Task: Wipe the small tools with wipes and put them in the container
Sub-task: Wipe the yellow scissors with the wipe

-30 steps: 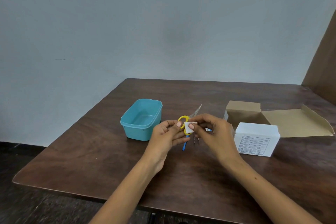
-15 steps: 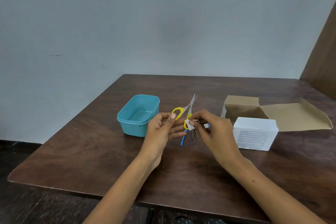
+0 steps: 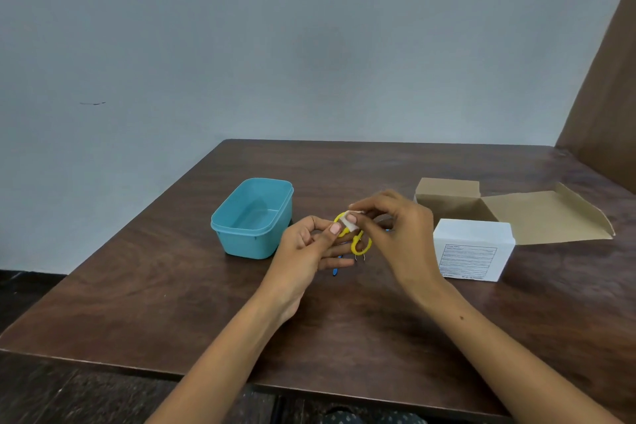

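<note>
The scissors (image 3: pixel 356 239), yellow-handled, are up off the counter (image 3: pixel 172 286) just to the right of the container (image 3: pixel 253 217), held between my two hands, and I judge the step in hand to be the wiping itself. My left hand (image 3: pixel 309 251) grips them from the container's side, fingers curled under the yellow loops and the thumb pressed on the upper loop. My right hand (image 3: pixel 395 227) comes over from the far side and pinches a small white wipe (image 3: pixel 351 222) against that upper loop, fingertips bunched and knuckles arched high. The blades I cannot make out; the right hand covers where they would run.

Next, as I read it, the wipe should travel along the rest of the handles and down the metal, and then the scissors go left into the container, which sits open with nothing visible in it. That move calls for the left hand alone to carry them over the near rim and lower them flat.

Under the hands, right of the container, a blue tool (image 3: pixel 335 271) shows only its tip on the counter, and thin metal prongs (image 3: pixel 359 256) show just below the lower loop; both look unwiped to me. Farther right stands a white box (image 3: pixel 473 249), and behind it an opened cardboard box (image 3: pixel 509 213).
</note>
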